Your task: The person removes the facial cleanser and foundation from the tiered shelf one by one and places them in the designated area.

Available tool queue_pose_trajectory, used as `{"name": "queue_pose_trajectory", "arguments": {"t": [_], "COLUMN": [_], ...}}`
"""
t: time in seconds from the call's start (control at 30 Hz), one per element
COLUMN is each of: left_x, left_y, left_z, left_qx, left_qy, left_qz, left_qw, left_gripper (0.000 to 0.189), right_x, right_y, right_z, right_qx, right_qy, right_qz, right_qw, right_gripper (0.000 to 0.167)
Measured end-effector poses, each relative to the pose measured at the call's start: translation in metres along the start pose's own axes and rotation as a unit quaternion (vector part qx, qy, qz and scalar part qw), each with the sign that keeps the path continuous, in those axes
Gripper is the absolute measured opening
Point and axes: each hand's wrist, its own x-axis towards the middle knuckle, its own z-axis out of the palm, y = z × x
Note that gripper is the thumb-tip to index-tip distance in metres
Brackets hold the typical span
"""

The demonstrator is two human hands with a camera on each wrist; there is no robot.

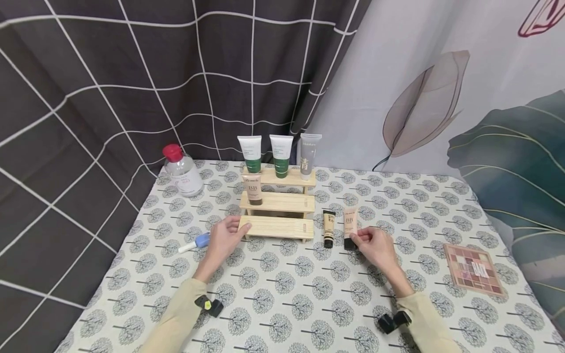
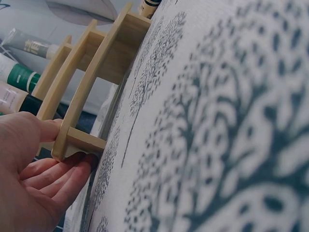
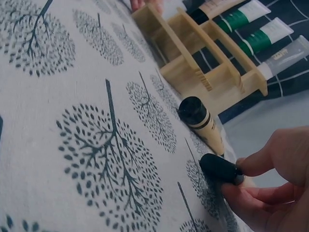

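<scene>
A three-step wooden stand (image 1: 277, 227) sits mid-table. My left hand (image 1: 225, 239) grips the left end of its lowest step, thumb on top and fingers beneath, as the left wrist view shows. My right hand (image 1: 375, 245) pinches a pink BB cream tube (image 1: 350, 221) near its black cap (image 3: 221, 168). Just left of it lies a smaller beige tube (image 1: 328, 228) with a black cap. Another BB cream tube (image 1: 253, 189) stands on the middle step. On the top step stand two white-and-green tubes (image 1: 250, 153) and a grey tube (image 1: 309, 156).
A clear bottle with a red cap (image 1: 183, 172) stands at the back left. Beside my left hand lies a blue-and-white tube-shaped item (image 1: 194, 242). An eyeshadow palette (image 1: 474, 269) lies at the right. Curtains (image 1: 132, 73) hang behind the tree-print tablecloth (image 1: 282, 294).
</scene>
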Motion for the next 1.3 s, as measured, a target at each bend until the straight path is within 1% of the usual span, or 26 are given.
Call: {"name": "queue_pose_trajectory", "arguments": {"t": [0.13, 0.27, 0.37, 0.43, 0.53, 0.63, 0.7, 0.83, 1.0, 1.13, 1.3], "left_x": [0.0, -0.001, 0.0, 0.0, 0.0, 0.0, 0.0, -0.001, -0.001, 0.0, -0.001], "left_y": [0.0, 0.001, 0.001, 0.0, 0.001, 0.001, 0.001, 0.001, 0.0, 0.0, 0.0], "left_z": [0.0, 0.0, -0.001, -0.001, -0.001, -0.001, -0.001, -0.001, -0.001, 0.0, 0.0], "left_qx": [-0.001, -0.005, -0.004, -0.001, 0.002, -0.001, -0.004, -0.004, -0.003, -0.004, -0.007], "left_qy": [-0.003, -0.007, -0.006, -0.004, -0.002, -0.003, -0.005, -0.007, -0.003, -0.002, -0.003], "left_qz": [-0.003, -0.005, -0.006, -0.004, -0.003, -0.005, -0.005, -0.007, -0.004, -0.005, -0.007], "left_qw": [1.0, 1.0, 1.0, 1.0, 1.0, 1.0, 1.0, 0.9999, 1.0, 1.0, 0.9999], "left_gripper": [0.044, 0.044, 0.045, 0.045, 0.046, 0.045, 0.044, 0.045, 0.045, 0.045, 0.045], "right_x": [-0.001, -0.003, -0.003, -0.002, 0.001, 0.004, 0.007, 0.012, 0.017, 0.02, 0.026], "right_y": [0.001, 0.004, 0.004, 0.0, -0.009, -0.018, -0.025, -0.038, -0.055, -0.072, -0.097], "right_z": [-0.003, -0.004, -0.006, -0.008, -0.013, -0.015, -0.015, -0.012, -0.003, 0.003, 0.014], "right_qx": [-0.015, -0.012, -0.005, -0.004, -0.004, 0.001, 0.012, 0.048, 0.086, 0.107, 0.124], "right_qy": [0.012, 0.012, 0.01, 0.017, 0.041, 0.067, 0.075, 0.077, 0.075, 0.074, 0.06], "right_qz": [-0.001, 0.001, 0.001, -0.005, -0.027, -0.058, -0.073, -0.101, -0.123, -0.142, -0.18], "right_qw": [0.9998, 0.9999, 0.9999, 0.9998, 0.9988, 0.9961, 0.9944, 0.9907, 0.9858, 0.9813, 0.974], "right_gripper": [0.029, 0.025, 0.025, 0.027, 0.028, 0.028, 0.028, 0.031, 0.031, 0.028, 0.03]}}
